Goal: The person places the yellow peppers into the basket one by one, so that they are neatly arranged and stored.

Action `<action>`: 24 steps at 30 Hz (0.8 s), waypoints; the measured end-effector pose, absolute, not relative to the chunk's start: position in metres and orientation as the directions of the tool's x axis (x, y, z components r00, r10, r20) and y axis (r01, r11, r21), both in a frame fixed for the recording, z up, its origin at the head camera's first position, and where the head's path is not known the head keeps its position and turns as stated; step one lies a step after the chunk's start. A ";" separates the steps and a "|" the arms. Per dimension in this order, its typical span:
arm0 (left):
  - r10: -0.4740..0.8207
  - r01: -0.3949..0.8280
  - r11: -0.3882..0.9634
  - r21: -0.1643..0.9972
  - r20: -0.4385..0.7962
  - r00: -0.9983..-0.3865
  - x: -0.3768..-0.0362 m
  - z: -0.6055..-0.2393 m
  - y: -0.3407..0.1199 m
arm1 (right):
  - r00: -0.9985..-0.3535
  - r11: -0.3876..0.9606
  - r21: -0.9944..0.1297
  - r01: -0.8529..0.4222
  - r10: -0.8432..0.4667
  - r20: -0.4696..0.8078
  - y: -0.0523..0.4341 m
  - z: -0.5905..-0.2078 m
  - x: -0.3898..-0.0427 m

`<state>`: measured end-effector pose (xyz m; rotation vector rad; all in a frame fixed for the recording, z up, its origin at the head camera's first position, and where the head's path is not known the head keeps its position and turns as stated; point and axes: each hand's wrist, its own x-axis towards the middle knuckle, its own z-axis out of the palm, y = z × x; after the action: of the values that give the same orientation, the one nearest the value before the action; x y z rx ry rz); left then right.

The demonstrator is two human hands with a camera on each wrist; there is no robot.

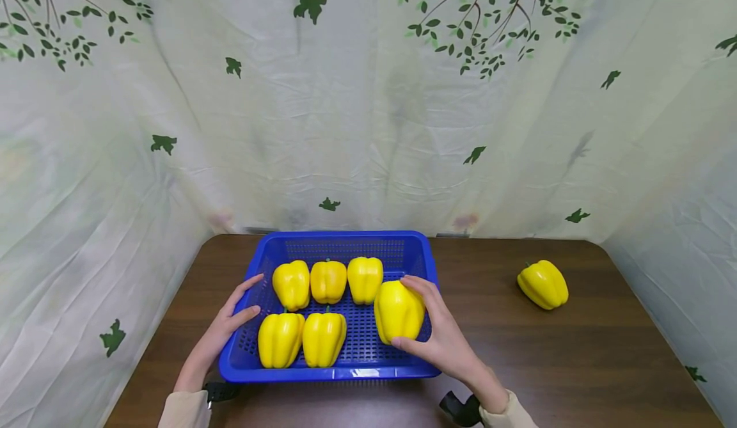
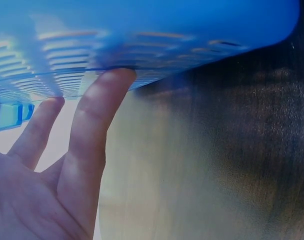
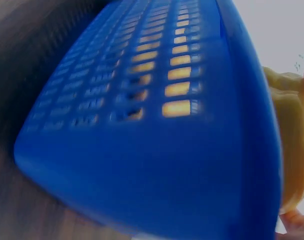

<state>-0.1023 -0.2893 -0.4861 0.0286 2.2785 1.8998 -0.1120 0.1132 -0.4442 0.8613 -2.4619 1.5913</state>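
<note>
Basket (image 1: pixel 414 249), blue, perforated, sitting on brown table (image 1: pixel 576 364), left of centre, near person. Five yellow peppers standing inside: three in far row (image 1: pixel 328 281), two in near-left row (image 1: pixel 302 338). Sixth pepper (image 1: pixel 398 311) being gripped by right hand (image 1: pixel 443 338) at basket's near-right part, fingers curling round it. Left hand (image 1: pixel 227 329) resting against basket's left wall, fingers straight, holding nothing. Loose pepper (image 1: pixel 543 284) lying on table, well apart, far right.

glossy blue plastic basket (image 1: pixel 427 252), perforated; smooth shiny yellow peppers (image 1: pixel 398 311); dark wood-grain table (image 1: pixel 576 351); creased cloth backdrop (image 1: pixel 357 127).
</note>
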 end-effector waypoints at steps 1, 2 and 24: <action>0.127 -0.096 0.186 0.978 -0.121 -0.985 -0.102 -0.486 -0.289 | -0.840 0.299 -0.817 -0.493 -0.409 0.357 0.110 -0.444 -0.112; 0.128 -0.095 0.185 0.978 -0.120 -0.985 -0.102 -0.486 -0.289 | -0.841 0.298 -0.819 -0.490 -0.410 0.354 0.108 -0.445 -0.112; 0.139 -0.074 0.186 0.980 -0.101 -0.985 -0.102 -0.486 -0.290 | -0.799 0.340 -0.776 -0.532 -0.504 0.327 0.066 -0.457 -0.112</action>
<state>-0.1021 -0.2897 -0.4857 0.0635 2.2850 1.9029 -0.1119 0.0663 -0.4573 0.9853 -2.5480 1.4924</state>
